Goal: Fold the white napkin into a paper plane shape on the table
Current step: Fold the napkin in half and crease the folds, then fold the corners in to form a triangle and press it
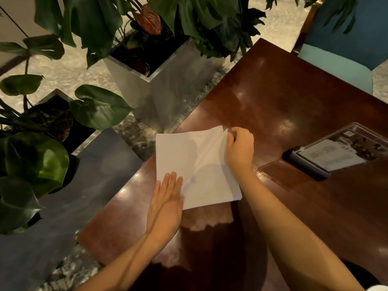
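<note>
The white napkin (189, 160) lies as a square on the dark wooden table (283, 106), near its left edge. A diagonal crease runs across it from the near left to the far right corner. My left hand (165, 204) lies flat, fingers together, pressing the napkin's near left corner onto the table. My right hand (239, 150) pinches the napkin's far right corner, with that flap lifted a little off the layers below.
A clear acrylic menu stand (336, 150) with a dark base lies on the table to the right. A teal chair (340, 49) stands at the far right. Metal planters (159, 89) with large green leaves stand on the floor left of the table edge.
</note>
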